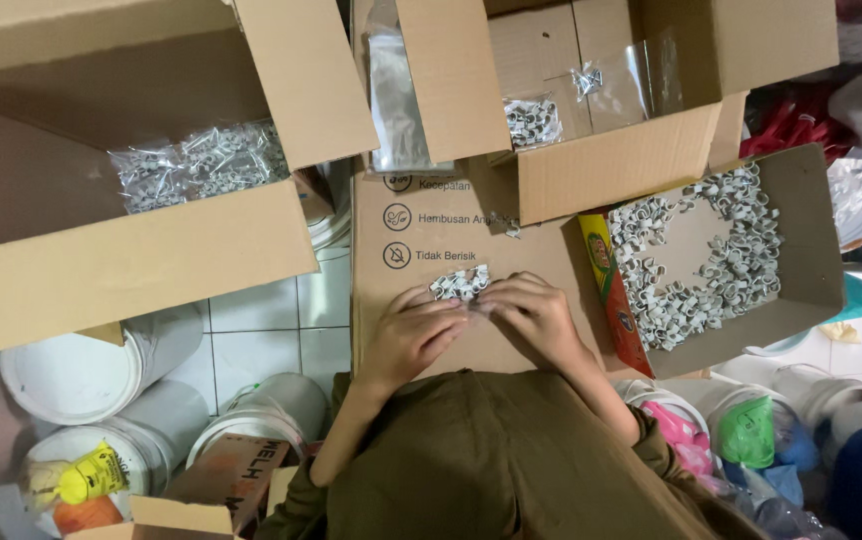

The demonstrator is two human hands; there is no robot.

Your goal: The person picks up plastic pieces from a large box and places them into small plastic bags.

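Here, both hands meet at the clips.
Left hand (413, 335) and right hand (534, 315) lie palm-down on cardboard (391, 310), fingers curled, pinching the clips (460, 283).

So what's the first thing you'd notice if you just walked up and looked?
Probably the two hands in the middle: the left hand and right hand meet over a small clear bag of little white clips on a flat sheet of cardboard. Next, the shallow open box to the right, full of loose white clips heaped in a ring. At upper left, a big cardboard box holds more bagged clips.
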